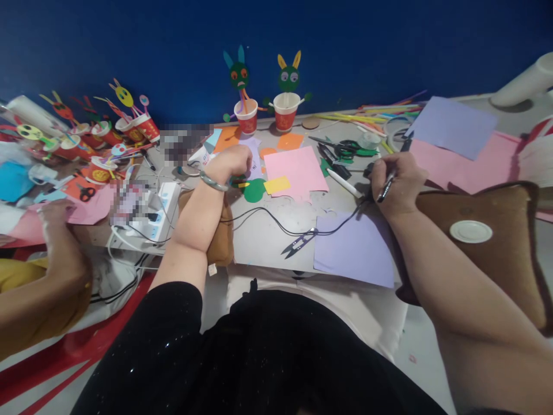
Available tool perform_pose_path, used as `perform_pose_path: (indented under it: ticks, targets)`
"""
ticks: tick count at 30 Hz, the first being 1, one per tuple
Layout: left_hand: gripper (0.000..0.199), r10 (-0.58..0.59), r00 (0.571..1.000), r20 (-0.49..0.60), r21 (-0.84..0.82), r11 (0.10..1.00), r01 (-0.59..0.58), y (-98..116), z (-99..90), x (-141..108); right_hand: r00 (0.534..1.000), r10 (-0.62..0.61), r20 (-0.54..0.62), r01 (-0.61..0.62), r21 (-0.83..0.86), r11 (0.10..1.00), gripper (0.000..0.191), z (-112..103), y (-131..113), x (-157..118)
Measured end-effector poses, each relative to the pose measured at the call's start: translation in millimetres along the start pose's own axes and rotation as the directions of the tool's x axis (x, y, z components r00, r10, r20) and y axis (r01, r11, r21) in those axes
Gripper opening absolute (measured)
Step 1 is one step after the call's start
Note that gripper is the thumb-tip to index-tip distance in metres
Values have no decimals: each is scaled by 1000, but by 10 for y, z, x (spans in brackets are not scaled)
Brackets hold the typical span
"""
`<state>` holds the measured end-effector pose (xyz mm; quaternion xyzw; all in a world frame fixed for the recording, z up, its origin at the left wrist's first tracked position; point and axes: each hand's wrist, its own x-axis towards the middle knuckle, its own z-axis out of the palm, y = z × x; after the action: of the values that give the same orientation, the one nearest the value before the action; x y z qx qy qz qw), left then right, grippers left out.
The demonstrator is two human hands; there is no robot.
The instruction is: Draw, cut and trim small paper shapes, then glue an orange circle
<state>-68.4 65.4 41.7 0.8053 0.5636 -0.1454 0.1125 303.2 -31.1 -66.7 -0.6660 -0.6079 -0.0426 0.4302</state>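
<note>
My left hand (233, 161), a bangle at its wrist, is closed with fingertips curled down over the paper scraps; anything they hold is hidden. Beside it lie a small purple paper piece with writing (256, 164) and a green paper circle (254, 191). My right hand (400, 180) is wrapped round a black marker (387, 185), at the right of the work area. Between the hands are a pink sheet (296, 167) with a notched edge, a yellow paper piece (277, 185) and a white pen (343, 183). Thread snips (299, 243) lie nearer me, touching a purple sheet (352, 251).
Two paper cups (247, 120) with green-headed figures stand at the back. Scissors (345, 150) and pipe cleaners (367, 118) lie back right. A black cord (268, 214) crosses the table. Brown cushions (479, 253) flank it; a power strip (166, 210) and another person's arm (60, 248) are left.
</note>
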Motion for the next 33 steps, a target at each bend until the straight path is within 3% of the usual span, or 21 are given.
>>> perform_pose_path:
  ticks: [5,12,15,18,21,24,28,33]
  targets:
    - [39,-24,980,-200,-181,983,-13,-12,-42,-6,1000,29,-5,-29,15,999,6,19,-15,13]
    - [36,-34,895,-445,-321,939,-124,-5,-39,40,999,50,19,-50,21,999,11,-23,-82,17]
    - [34,-26,868,-497,-344,924,-168,-39,-13,81,996,78,41,-79,21,997,13,-54,-121,13]
    - [37,-2,897,-442,-303,942,-147,-63,21,114,995,91,43,-92,27,995,14,-71,-154,15]
    - [34,41,958,-283,-217,971,-105,-65,59,129,995,90,52,-91,27,995,16,-77,-168,20]
    - [28,135,979,-152,-173,972,-160,-44,87,114,995,77,57,-79,31,996,17,-76,-160,22]
    - [16,269,957,-110,-171,943,-285,50,131,84,995,85,56,-86,23,996,16,-65,-141,20]
    - [14,470,873,-128,-195,851,-487,356,330,127,990,116,75,-117,3,993,19,-60,-157,15]
